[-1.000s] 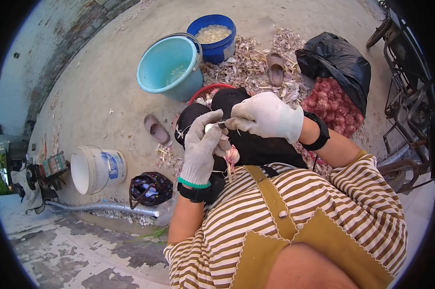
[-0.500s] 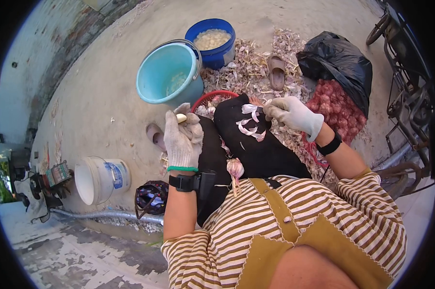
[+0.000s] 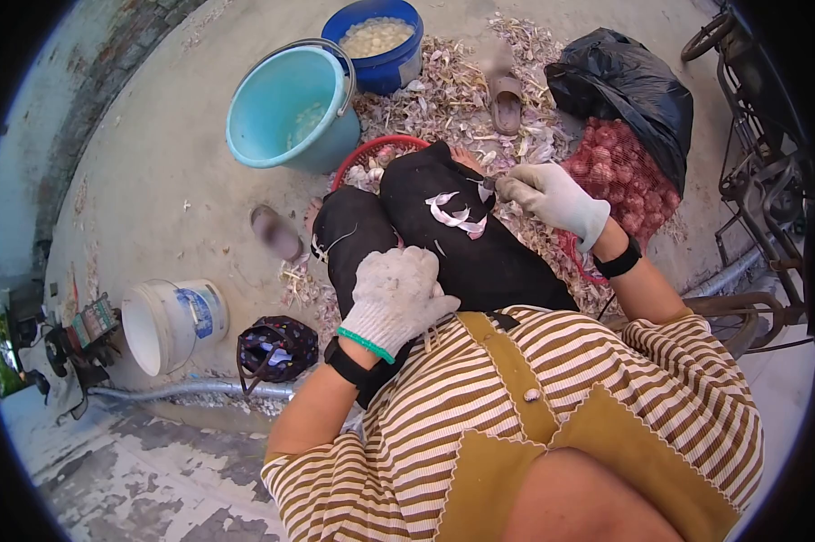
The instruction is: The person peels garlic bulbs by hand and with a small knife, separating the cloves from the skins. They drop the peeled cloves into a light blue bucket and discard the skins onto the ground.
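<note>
Nearest the camera is the person's striped shirt under a tan apron (image 3: pixel 507 379). Just past it, the gloved left hand (image 3: pixel 394 294) lies palm down on the lap of the black trousers (image 3: pixel 507 266). Its fingers are curled under, and I cannot tell whether anything is in it.

Further along the thigh, a few white garlic skins (image 3: pixel 452 212) lie loose on the black cloth. Beside them, at the knee, is the gloved right hand (image 3: pixel 552 194). Its fingers are closed tight on a small dark tool (image 3: pixel 489 183), and only the tip shows past the fingertips.

On the concrete floor (image 3: pixel 172 181), the red basket (image 3: pixel 380 144) sits just beyond the knees, half hidden by them. The light blue bucket (image 3: pixel 290 108) stands close to the basket's far side, with a little pale matter at its bottom. The dark blue bucket (image 3: pixel 376 41) behind it holds peeled cloves. A heap of husks (image 3: pixel 452 86) spreads between the buckets and a sandal (image 3: pixel 507 99).

To the right, a red mesh sack of garlic (image 3: pixel 619 176) leans against a black bag (image 3: pixel 619 90).

Towards the floor's wall edge on the left stand a white bucket (image 3: pixel 163 321) and a dark patterned bag (image 3: pixel 276 348), with a grey hose (image 3: pixel 190 390) running along behind them.
</note>
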`<state>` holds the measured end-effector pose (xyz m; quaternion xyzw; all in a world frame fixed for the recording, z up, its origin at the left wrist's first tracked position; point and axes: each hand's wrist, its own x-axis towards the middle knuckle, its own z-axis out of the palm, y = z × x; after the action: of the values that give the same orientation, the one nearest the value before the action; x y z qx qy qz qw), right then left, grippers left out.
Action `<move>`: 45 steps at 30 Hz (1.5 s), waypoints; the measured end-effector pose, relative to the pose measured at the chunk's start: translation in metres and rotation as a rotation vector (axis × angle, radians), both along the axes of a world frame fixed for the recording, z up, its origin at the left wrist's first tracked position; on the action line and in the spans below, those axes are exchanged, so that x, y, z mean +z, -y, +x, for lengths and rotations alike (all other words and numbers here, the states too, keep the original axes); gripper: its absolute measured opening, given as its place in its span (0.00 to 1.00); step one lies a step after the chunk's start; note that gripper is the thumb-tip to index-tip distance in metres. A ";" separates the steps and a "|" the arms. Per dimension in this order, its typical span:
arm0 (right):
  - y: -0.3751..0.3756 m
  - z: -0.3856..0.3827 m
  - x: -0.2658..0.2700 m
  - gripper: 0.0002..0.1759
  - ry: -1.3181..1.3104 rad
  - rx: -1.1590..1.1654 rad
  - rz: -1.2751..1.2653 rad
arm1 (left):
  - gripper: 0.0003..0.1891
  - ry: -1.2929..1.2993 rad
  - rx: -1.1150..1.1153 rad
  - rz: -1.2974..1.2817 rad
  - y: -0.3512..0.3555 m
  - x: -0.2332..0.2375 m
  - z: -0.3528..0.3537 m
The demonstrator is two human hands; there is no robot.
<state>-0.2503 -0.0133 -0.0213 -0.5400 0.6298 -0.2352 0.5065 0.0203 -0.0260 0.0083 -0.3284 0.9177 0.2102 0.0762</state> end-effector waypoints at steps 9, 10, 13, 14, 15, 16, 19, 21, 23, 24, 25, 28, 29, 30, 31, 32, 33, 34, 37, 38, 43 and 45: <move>-0.012 0.007 0.007 0.15 0.101 -0.085 -0.149 | 0.19 -0.120 0.286 0.456 0.005 0.000 0.008; -0.014 0.005 0.009 0.15 0.102 -0.087 -0.151 | 0.19 -0.379 0.447 0.767 0.007 -0.005 0.017; -0.012 0.008 0.016 0.18 0.240 -0.123 -0.063 | 0.23 -1.046 0.651 1.409 0.009 -0.010 0.041; -0.012 0.013 0.019 0.18 0.325 -0.115 0.029 | 0.25 -1.151 0.665 1.423 0.006 -0.011 0.042; -0.012 0.020 0.022 0.18 0.408 -0.108 0.123 | 0.26 -1.255 0.677 1.437 0.002 -0.012 0.040; -0.012 0.030 0.029 0.19 0.429 -0.095 0.141 | 0.26 -1.259 0.676 1.432 -0.001 -0.010 0.038; -0.011 0.072 0.021 0.25 0.596 0.018 -0.215 | 0.28 -1.349 0.703 1.500 -0.009 -0.007 0.033; -0.015 0.082 0.048 0.29 0.514 0.080 -0.024 | 0.28 -1.402 0.782 1.571 -0.014 -0.008 0.029; -0.007 0.092 0.023 0.34 0.238 0.263 -0.532 | 0.28 -1.376 0.855 1.582 -0.016 -0.004 0.021; -0.005 0.096 0.019 0.33 0.196 0.282 -0.545 | 0.29 -1.359 0.949 1.635 -0.015 -0.003 0.019; -0.004 0.100 0.016 0.34 0.156 0.302 -0.557 | 0.29 -1.339 1.045 1.685 -0.014 -0.002 0.018; -0.006 0.103 0.036 0.29 0.420 0.157 0.054 | 0.27 -1.331 0.937 1.399 -0.018 -0.008 0.012; -0.007 0.103 0.037 0.29 0.417 0.161 0.049 | 0.28 -1.352 1.018 1.241 -0.020 -0.008 0.009; -0.009 0.101 0.035 0.26 0.593 0.126 0.106 | 0.25 -1.370 1.014 1.163 -0.021 -0.008 0.009; -0.010 0.100 0.033 0.25 0.770 0.091 0.164 | 0.25 -1.373 1.011 1.163 -0.022 -0.008 0.010; -0.010 0.101 0.026 0.25 0.830 0.060 0.180 | 0.24 -1.321 0.948 0.934 -0.023 -0.007 0.013; -0.011 0.101 0.028 0.25 0.829 0.060 0.180 | 0.23 -1.258 0.882 0.712 -0.024 -0.003 0.014; -0.012 0.101 0.032 0.25 0.854 0.039 0.193 | 0.23 -1.156 0.923 0.704 -0.028 0.010 0.014; -0.012 0.107 0.038 0.26 0.837 0.010 0.239 | 0.26 -1.084 0.920 0.548 -0.032 0.009 0.001; -0.014 0.114 0.039 0.26 0.726 -0.087 0.208 | 0.28 -1.086 0.954 0.572 -0.031 0.007 0.001; -0.014 0.104 0.036 0.22 0.897 -0.020 0.212 | 0.29 -1.209 0.929 0.810 -0.028 0.015 0.012; -0.013 0.097 0.030 0.20 0.911 -0.012 0.229 | 0.28 -1.179 0.861 0.742 -0.030 0.019 0.011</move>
<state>-0.1528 -0.0002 0.0090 -0.3188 0.3681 -0.3802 0.7863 0.0315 0.0037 0.0271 -0.4408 0.4711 0.6493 -0.4027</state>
